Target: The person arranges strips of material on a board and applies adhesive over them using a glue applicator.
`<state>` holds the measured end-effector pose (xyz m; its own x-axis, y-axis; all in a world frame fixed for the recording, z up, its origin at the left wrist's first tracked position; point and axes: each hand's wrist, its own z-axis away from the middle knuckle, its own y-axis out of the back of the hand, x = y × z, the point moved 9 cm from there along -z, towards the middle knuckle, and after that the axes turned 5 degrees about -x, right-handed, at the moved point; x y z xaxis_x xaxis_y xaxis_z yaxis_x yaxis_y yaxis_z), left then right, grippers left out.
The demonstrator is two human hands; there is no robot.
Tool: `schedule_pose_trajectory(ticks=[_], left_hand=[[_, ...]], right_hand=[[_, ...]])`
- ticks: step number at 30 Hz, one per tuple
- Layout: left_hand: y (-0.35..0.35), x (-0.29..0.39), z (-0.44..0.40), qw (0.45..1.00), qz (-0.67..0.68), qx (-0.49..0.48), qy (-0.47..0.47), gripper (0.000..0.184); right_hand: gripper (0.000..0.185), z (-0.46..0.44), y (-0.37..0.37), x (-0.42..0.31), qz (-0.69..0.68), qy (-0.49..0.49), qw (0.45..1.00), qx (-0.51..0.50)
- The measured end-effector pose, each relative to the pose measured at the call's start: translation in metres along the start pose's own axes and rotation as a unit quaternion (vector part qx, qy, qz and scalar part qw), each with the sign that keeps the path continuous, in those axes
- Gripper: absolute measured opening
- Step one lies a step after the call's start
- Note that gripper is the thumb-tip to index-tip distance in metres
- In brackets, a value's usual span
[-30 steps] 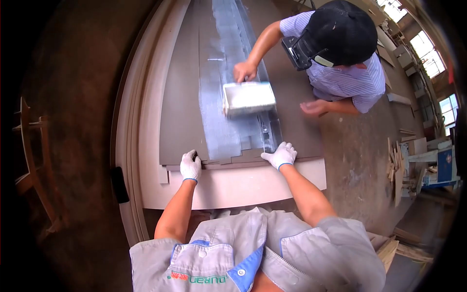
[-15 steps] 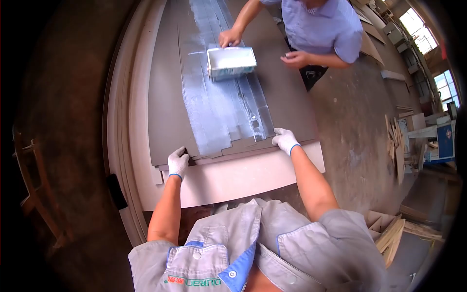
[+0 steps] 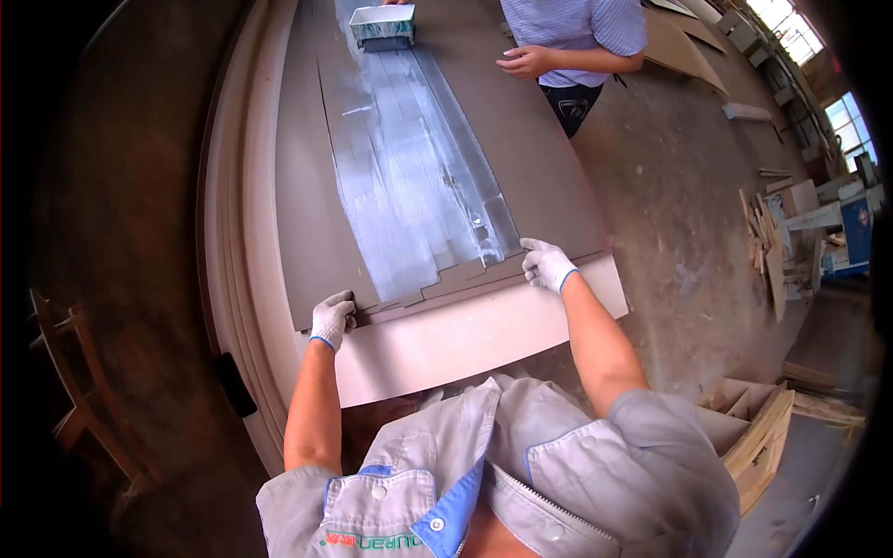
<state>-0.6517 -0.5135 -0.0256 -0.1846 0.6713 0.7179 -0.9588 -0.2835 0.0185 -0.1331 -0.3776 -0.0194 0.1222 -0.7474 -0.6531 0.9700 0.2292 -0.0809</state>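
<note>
In the head view, my left hand (image 3: pixel 333 319), in a white knit glove, is closed on the front left edge of a dark grey sheet (image 3: pixel 312 214). My right hand (image 3: pixel 547 264), gloved the same way, has its fingers curled at the sheet's front right edge, one finger stretched over the top. Between my hands the sheet's front edge is stepped and uneven. A wet, whitish glue band (image 3: pixel 405 177) runs lengthwise down its middle. A glue spreader (image 3: pixel 382 28) with a white trough sits at the far end of the band, held by a co-worker's hand.
A pale board (image 3: pixel 456 339) lies under the grey sheet and juts out toward me. The co-worker (image 3: pixel 572 33) stands at the far right side, their other hand (image 3: pixel 526 62) near the sheet. Wooden boxes (image 3: pixel 758 428) and scrap wood (image 3: pixel 765 246) are on the right.
The co-worker has moved the spreader away from me toward the far end, lengthening the view of the glue band. My hands remain at the sheet's front edge.
</note>
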Motion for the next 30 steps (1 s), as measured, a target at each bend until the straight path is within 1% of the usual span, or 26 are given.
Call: schedule_pose_trajectory(ticks=[2,4,6,7,8,10,11,12,13,17,19,20,22,30], left_hand=[[0.004,-0.004,-0.003,1.000,0.002,-0.006,-0.012,0.050],[0.006,-0.005,-0.005,1.000,0.019,-0.024,0.000,0.048],[0.006,-0.002,-0.007,0.999,0.011,-0.034,0.005,0.048],[0.009,-0.009,-0.014,0.996,0.079,-0.026,0.008,0.049],[0.011,-0.013,-0.013,0.989,0.147,-0.017,0.015,0.049],[0.008,-0.016,-0.008,0.988,0.151,-0.019,0.011,0.051],[0.004,-0.017,-0.006,0.991,0.126,-0.028,0.018,0.053],[0.001,-0.015,-0.005,0.994,0.103,-0.037,0.024,0.054],[0.000,-0.015,-0.007,0.992,0.111,-0.051,0.024,0.057],[0.003,-0.022,-0.009,0.992,0.110,-0.049,0.038,0.059],[0.002,-0.021,-0.009,0.991,0.120,-0.052,0.024,0.062],[0.003,-0.020,-0.007,0.991,0.122,-0.047,0.023,0.062],[0.002,-0.019,-0.004,0.993,0.109,-0.050,0.021,0.063],[0.002,-0.019,0.002,0.992,0.107,-0.059,0.011,0.066]], right_hand=[[0.083,0.000,0.000,0.005,-0.007,0.003,1.000,-0.007],[0.083,-0.004,0.001,0.000,-0.012,0.015,1.000,-0.013],[0.082,-0.001,0.002,0.006,-0.045,0.002,0.999,-0.021],[0.082,-0.005,0.003,0.010,-0.096,0.013,0.995,-0.038],[0.082,-0.004,0.004,0.016,-0.096,0.014,0.995,-0.039],[0.078,-0.003,0.005,0.018,-0.149,0.030,0.988,-0.015],[0.076,-0.001,0.002,0.019,-0.112,0.028,0.993,-0.008],[0.076,-0.001,0.000,0.015,-0.110,0.032,0.993,-0.010],[0.077,0.001,0.000,0.018,-0.095,0.023,0.995,-0.002],[0.080,0.003,0.001,0.013,-0.052,0.011,0.999,0.009],[0.082,0.005,-0.001,0.013,-0.022,0.009,1.000,0.017],[0.082,0.005,-0.003,0.011,-0.019,0.009,1.000,0.013],[0.078,0.007,-0.002,0.007,0.018,0.006,0.999,0.038],[0.082,0.016,-0.008,0.003,0.041,0.009,0.998,0.045]])
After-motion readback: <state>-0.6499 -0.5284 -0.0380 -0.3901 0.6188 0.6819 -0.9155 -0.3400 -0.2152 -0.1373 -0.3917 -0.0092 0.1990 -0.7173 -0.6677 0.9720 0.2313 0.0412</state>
